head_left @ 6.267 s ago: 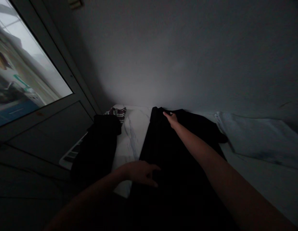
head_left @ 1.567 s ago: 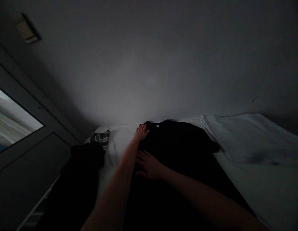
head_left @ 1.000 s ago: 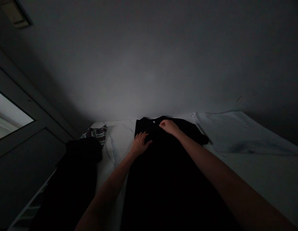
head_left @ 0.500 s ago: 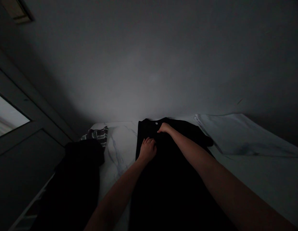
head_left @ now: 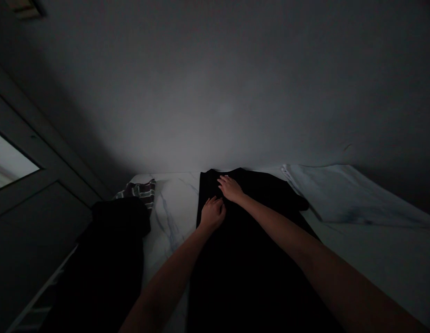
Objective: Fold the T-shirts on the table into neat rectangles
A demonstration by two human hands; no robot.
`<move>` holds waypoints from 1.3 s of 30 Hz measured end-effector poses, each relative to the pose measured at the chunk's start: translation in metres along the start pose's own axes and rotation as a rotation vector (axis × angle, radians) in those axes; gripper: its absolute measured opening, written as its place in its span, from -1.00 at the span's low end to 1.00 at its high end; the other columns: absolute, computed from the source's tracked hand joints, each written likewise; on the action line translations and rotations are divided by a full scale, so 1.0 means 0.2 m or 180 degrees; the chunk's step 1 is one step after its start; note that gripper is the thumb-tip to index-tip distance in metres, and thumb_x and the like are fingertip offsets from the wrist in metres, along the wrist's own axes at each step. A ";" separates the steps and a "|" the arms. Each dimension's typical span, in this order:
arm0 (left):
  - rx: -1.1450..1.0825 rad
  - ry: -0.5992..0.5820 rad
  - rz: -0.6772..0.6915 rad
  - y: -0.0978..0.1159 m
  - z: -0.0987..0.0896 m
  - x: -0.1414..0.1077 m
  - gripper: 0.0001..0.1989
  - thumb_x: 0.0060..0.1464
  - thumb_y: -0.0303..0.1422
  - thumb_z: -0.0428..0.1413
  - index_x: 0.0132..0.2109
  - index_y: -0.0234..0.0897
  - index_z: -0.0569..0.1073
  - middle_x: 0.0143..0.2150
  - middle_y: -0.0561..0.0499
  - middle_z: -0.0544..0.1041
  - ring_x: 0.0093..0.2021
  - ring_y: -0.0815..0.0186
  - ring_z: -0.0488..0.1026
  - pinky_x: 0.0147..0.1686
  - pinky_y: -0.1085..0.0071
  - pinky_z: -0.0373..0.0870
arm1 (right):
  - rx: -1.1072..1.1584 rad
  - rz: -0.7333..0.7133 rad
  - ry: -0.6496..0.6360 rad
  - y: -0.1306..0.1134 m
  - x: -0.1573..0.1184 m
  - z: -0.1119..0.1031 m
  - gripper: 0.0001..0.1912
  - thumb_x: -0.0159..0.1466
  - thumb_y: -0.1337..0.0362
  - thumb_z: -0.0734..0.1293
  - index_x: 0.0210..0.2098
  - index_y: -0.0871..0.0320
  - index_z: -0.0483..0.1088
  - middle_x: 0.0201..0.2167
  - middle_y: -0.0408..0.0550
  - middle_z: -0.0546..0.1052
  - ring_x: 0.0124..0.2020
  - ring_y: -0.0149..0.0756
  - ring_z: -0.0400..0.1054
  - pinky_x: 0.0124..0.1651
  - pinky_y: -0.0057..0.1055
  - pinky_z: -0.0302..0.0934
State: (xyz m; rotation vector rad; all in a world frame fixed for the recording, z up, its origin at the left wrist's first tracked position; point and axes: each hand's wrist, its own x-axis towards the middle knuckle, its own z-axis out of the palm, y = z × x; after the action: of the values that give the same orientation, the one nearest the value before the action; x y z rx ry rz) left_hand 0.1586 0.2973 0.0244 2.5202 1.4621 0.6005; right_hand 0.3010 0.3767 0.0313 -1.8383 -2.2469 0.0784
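Black T-shirt (head_left: 251, 273) lay flat on the white marble table (head_left: 171, 217), my left hand (head_left: 212, 213) and right hand (head_left: 230, 188) half-open near its collar, no clear pinch. Risk: dragging them could rumple it toward the black garment (head_left: 114, 245).

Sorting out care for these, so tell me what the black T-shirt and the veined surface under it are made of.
The black T-shirt looks like matte knit fabric, probably cotton: it lies soft and dull, though the dim light hides the weave. The surface is white with grey veins, like marble, but could be a printed imitation.
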 end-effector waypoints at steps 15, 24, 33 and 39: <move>0.0040 0.0084 0.0077 0.03 -0.02 -0.02 -0.84 0.16 -0.45 0.00 -0.18 -0.25 0.46 -0.15 -0.11 0.57 0.02 0.13 0.46 0.20 0.08 0.29 | 0.0086 -0.0998 -0.0617 -0.08 0.27 0.17 -0.30 0.43 -0.05 -0.03 0.41 0.23 0.02 0.43 0.09 0.00 0.44 -0.08 -0.19 0.42 -0.10 -0.21; -0.0128 0.0018 0.0099 0.01 0.02 -0.02 -0.67 0.16 -0.40 0.00 0.07 -0.29 0.41 0.10 -0.18 0.52 0.23 0.04 0.34 0.26 -0.06 0.18 | 0.0190 -0.1025 -0.0152 -0.07 0.43 0.28 -0.41 0.45 0.02 -0.01 0.39 0.09 0.08 0.41 0.01 0.07 0.43 -0.14 -0.12 0.41 -0.04 -0.20; -0.1612 0.0801 -0.0642 -0.07 0.03 0.02 -0.74 0.29 -0.41 -0.13 -0.10 -0.18 0.46 -0.14 0.00 0.60 -0.12 0.26 0.54 0.02 0.28 0.40 | 0.0201 -0.0948 -0.0260 0.19 0.04 0.24 -0.40 0.44 0.02 0.00 0.40 0.06 0.05 0.42 0.01 0.01 0.43 -0.08 -0.16 0.39 0.03 -0.16; -0.2195 0.1165 -0.0695 -0.19 0.09 0.07 -0.74 0.29 -0.44 -0.15 -0.05 -0.25 0.42 -0.09 -0.09 0.59 -0.04 0.24 0.52 0.06 0.24 0.38 | 0.0339 -0.0942 -0.0322 0.23 -0.20 0.12 -0.34 0.42 -0.08 -0.01 0.40 0.07 0.04 0.43 0.02 0.01 0.43 -0.01 -0.14 0.40 0.06 -0.15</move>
State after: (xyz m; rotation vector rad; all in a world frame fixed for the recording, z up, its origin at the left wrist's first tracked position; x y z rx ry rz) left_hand 0.1427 0.3290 -0.0005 1.7573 1.2970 1.3064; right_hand 0.3465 0.3508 -0.0062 -1.4626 -2.5046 0.2386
